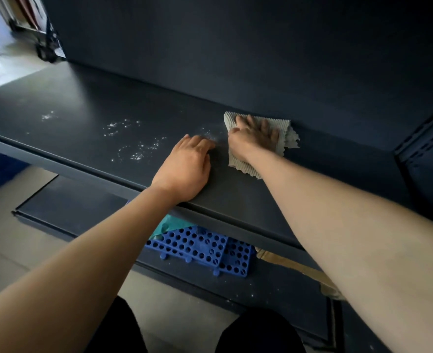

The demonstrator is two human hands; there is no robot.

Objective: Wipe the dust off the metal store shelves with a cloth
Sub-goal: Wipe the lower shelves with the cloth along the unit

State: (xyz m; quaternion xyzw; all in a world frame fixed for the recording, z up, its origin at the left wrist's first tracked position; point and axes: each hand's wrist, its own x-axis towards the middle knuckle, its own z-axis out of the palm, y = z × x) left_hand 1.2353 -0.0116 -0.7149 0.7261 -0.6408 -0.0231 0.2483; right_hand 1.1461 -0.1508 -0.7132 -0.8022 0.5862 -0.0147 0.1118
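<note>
dark metal shelf [88, 98] | grey ribbed cloth [288, 135] flat near back | white dust specks [136, 149] at left

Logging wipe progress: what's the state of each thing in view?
shelf, dusty on its left part
dust, scattered white patches, unwiped
cloth, spread on shelf
right hand, flat, pressing cloth
left hand, resting on shelf, holding nothing
blue perforated mat, lying on lower shelf

no readable text, labels, brands or numbers, none on any surface in view
</note>
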